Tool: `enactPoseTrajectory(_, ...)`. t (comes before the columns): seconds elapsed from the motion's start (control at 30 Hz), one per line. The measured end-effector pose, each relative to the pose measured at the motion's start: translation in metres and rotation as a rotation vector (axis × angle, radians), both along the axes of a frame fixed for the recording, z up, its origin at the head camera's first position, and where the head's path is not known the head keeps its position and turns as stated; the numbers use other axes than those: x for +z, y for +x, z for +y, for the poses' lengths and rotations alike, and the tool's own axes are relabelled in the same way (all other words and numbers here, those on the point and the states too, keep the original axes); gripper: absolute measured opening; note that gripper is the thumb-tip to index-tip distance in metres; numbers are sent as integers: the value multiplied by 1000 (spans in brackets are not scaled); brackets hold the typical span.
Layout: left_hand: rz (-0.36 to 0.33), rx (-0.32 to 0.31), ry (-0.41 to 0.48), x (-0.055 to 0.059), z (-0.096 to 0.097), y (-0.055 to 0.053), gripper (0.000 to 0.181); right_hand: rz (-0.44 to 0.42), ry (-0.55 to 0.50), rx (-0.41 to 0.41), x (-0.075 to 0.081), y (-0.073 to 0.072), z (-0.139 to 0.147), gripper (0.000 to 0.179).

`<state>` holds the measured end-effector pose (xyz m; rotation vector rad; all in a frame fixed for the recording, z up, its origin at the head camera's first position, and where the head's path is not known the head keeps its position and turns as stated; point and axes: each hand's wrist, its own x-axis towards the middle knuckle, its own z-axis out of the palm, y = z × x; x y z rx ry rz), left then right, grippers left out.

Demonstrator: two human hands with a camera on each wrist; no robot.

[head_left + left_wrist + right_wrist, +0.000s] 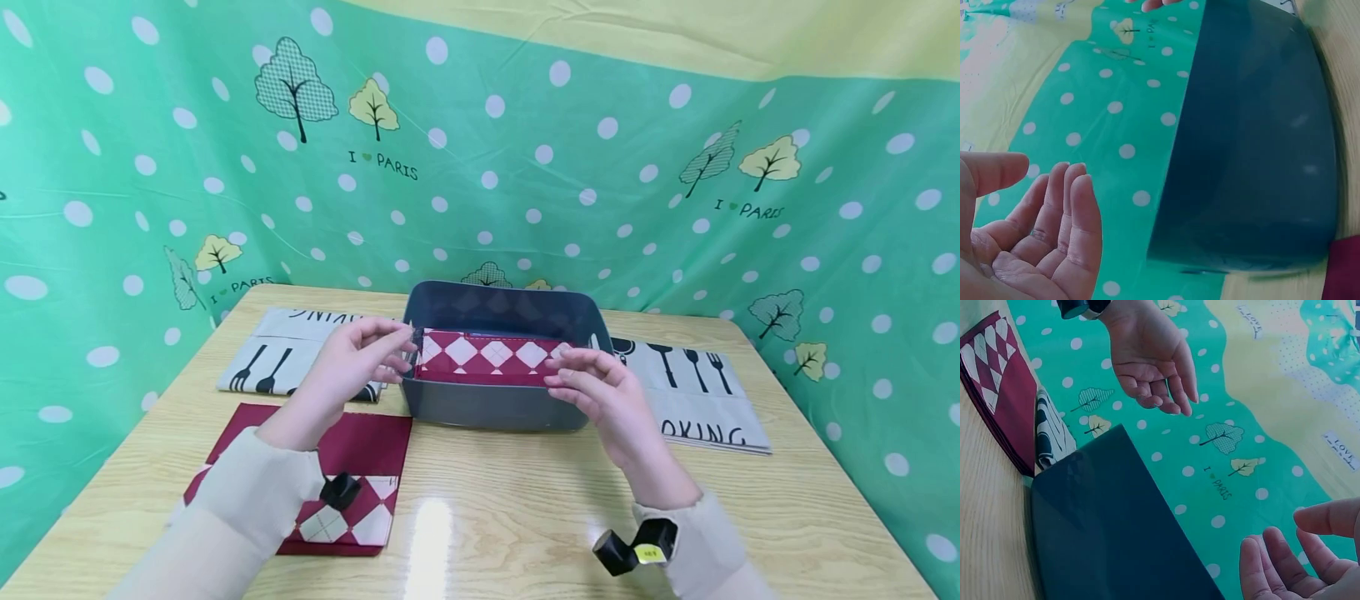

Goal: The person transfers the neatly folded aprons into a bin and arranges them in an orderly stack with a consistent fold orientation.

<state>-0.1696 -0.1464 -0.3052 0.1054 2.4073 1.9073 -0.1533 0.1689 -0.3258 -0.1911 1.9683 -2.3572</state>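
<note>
A dark blue-grey plastic bin (495,407) stands at the middle back of the table. Inside it lies a folded red cloth with white diamonds (480,358). My left hand (363,354) hovers at the bin's left end, fingers loosely bent with nothing between them. At the opposite end is my right hand (600,387), its fingers also relaxed and holding nothing. In the left wrist view the bin's outer wall (1247,137) is beside the left hand (1054,231). The right wrist view shows both hands, the right (1297,562) and the left (1150,359), above the bin.
On the table's left front lies a folded red cloth with a diamond band (360,446), partly under the left forearm. White folded cloths with black cutlery prints flank the bin, one on the left (277,354), another on the right (712,400). A green dotted curtain (480,183) hangs behind.
</note>
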Motion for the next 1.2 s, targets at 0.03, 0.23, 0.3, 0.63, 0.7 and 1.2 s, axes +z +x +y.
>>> enactPoseTrajectory(0.03,5,0,-10,-1,-1,1,43,-4,2,1,-1,1,-1,18)
enactPoseTrajectory(0.23,1,-5,-78,-8,-7,8,40,-19,-3,46,-10,7,-7,19)
enactPoseTrajectory(0.3,-10,-7,-96,-10,-10,11,41,-10,-20,78,-13,9,-9,19)
enactPoseTrajectory(0.63,-42,30,-170,-20,-32,22,48,-17,-48,174,-27,14,-21,15)
enactPoseTrajectory(0.7,-50,35,-183,-21,-37,24,48,-26,-41,178,-29,14,-23,16)
enactPoseTrajectory(1.2,-80,75,-277,-36,-67,37,52,-93,-22,238,-41,17,-34,27)
